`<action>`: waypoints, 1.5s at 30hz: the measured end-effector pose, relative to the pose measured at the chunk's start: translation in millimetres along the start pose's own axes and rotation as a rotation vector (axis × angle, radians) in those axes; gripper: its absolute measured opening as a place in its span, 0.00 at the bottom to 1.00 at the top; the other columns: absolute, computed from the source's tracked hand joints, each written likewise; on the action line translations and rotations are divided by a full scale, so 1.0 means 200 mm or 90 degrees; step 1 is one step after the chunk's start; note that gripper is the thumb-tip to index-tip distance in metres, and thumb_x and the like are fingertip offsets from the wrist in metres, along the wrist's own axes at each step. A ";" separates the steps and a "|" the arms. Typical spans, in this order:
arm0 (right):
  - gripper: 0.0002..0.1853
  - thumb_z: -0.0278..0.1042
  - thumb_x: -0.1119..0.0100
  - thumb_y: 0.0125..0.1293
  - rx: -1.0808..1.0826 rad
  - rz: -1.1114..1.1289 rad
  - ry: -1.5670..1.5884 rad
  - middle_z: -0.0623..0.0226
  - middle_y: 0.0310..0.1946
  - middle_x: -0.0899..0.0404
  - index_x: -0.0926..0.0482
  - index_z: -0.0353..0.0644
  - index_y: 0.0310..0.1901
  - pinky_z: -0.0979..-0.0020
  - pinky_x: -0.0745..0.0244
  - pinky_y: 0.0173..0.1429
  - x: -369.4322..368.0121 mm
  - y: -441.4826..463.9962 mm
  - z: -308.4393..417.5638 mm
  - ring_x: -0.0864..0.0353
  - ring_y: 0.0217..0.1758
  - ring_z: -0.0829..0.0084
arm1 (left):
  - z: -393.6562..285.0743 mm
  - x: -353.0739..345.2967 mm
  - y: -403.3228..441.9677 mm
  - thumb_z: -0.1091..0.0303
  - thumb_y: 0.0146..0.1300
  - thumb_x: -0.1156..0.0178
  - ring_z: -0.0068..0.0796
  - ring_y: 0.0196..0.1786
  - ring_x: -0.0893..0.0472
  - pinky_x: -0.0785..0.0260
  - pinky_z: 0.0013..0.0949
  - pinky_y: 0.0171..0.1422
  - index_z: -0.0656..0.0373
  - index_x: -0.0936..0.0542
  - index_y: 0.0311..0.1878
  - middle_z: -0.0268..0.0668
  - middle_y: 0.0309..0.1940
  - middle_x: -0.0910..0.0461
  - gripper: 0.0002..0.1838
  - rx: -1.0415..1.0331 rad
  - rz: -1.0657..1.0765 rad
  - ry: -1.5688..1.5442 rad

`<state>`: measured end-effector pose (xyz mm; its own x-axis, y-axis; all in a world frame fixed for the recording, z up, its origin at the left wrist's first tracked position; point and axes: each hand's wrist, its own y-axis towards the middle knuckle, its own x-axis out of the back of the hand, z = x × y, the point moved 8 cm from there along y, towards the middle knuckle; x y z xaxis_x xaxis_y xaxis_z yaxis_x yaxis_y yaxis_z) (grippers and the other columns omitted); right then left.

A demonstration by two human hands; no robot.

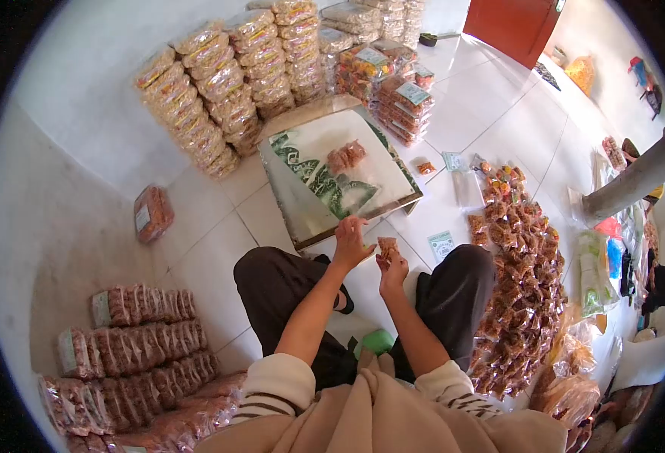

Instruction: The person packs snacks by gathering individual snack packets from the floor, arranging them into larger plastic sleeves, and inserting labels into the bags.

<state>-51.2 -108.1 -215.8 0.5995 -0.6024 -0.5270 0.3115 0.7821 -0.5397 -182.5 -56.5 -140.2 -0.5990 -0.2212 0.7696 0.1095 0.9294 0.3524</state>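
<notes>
My right hand (pixel 393 272) grips a small clear packet of brown snack (pixel 387 245) between thumb and fingers, above the floor between my knees. Just left of it, my left hand (pixel 350 240) is held near the front edge of the low table (pixel 283 185), its fingers stretched out and nothing visible in them. On the table's white and green top lies a clear bag with several reddish-brown packets (pixel 345 157) in it. A large heap of similar small packets (pixel 517 287) spreads over the floor beside my right knee. A printed label card (pixel 441 245) lies near that knee.
Tall stacks of bagged pale snacks (pixel 212 72) line the wall behind the table. Filled, labelled packs (pixel 404 106) stand at its far right corner. Rows of long packed bags (pixel 147 343) lie to my left, near a single filled pack (pixel 153 214). A grey pillar (pixel 631 177) stands right.
</notes>
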 end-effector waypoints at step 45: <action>0.14 0.26 0.54 0.61 -0.032 0.456 -0.041 0.61 0.48 0.28 0.30 0.34 0.48 0.72 0.36 0.54 -1.22 0.58 -0.26 0.31 0.52 0.69 | 0.73 -0.17 0.61 0.54 0.67 0.61 0.37 0.63 0.39 0.47 0.32 0.63 0.56 0.47 0.66 0.42 0.62 0.43 0.27 0.461 -0.195 -0.555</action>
<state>-200.1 120.0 -184.4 0.6865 0.0681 -0.7239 -0.2083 0.9723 -0.1061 -264.5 107.1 -201.5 -0.8935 -0.4487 -0.0184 -0.4419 0.8857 -0.1427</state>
